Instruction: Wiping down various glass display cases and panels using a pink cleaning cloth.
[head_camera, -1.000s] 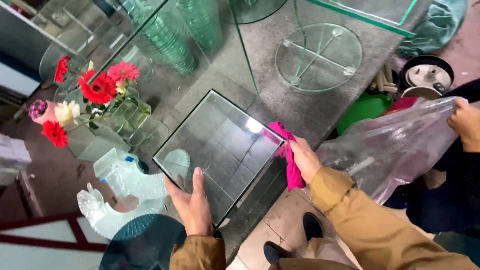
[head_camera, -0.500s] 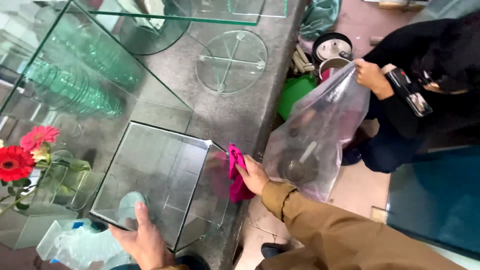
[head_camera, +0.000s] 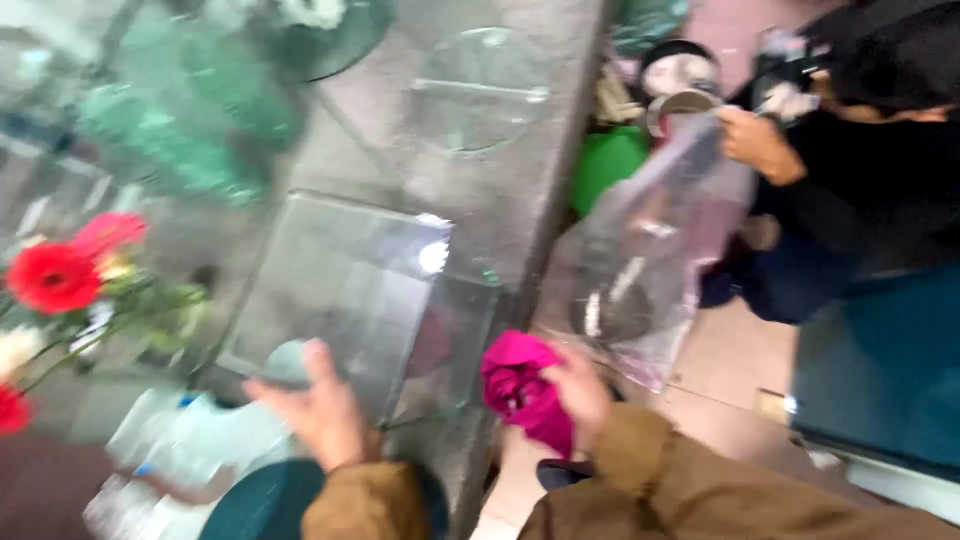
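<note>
Nearest the camera, two tan sleeves came up from the bottom edge. The left hand lay flat with its fingers spread, pressing on the near edge of a square glass pane; it pinched nothing. The right hand was closed around a bunched magenta cloth, which it held off the edge of the stone counter, just beside the right side of the pane and not touching it as far as the blur allowed one to tell. The pane itself rested flat on the counter, its near corner reaching toward the left hand. At the lower left lay crumpled clear plastic wrapping beside a dark teal round surface. Further left stood red and pink flowers with green stems. Beyond the pane, green-tinted glass pieces rested on the counter, and a round clear glass disc lay further back. To the right, past the counter's edge, another person in dark clothing held open a large clear plastic bag with one hand. Behind the bag sat a green container and round metal tins, all blurred.
</note>
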